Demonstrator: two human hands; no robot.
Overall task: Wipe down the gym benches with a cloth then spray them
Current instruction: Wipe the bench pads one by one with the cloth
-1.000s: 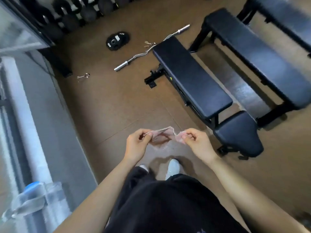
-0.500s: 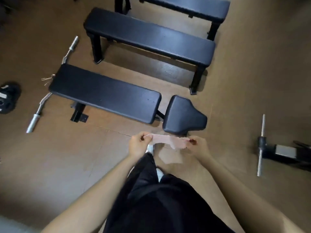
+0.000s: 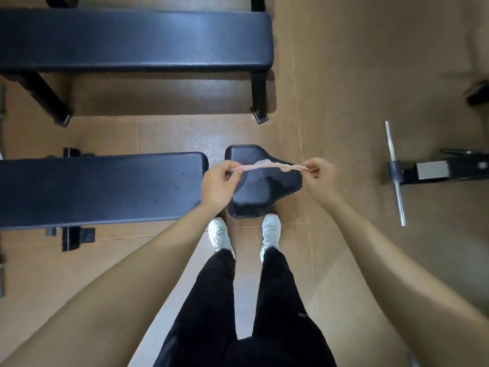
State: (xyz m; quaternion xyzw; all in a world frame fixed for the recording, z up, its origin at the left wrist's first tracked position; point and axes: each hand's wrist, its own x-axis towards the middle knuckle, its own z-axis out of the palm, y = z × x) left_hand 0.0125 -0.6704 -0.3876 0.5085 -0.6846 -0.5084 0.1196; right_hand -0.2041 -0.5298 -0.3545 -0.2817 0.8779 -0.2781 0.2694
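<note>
Spanning between both hands, cloth [image 3: 268,166] hangs taut above seat pad [image 3: 260,192]; left hand [image 3: 219,185] pinches its 9 o'clock end, right hand [image 3: 321,178] its 3 o'clock end.

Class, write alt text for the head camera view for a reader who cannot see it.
The left hand and right hand pinch a pink cloth stretched above the seat pad of the near bench; a second bench stands beyond.
</note>
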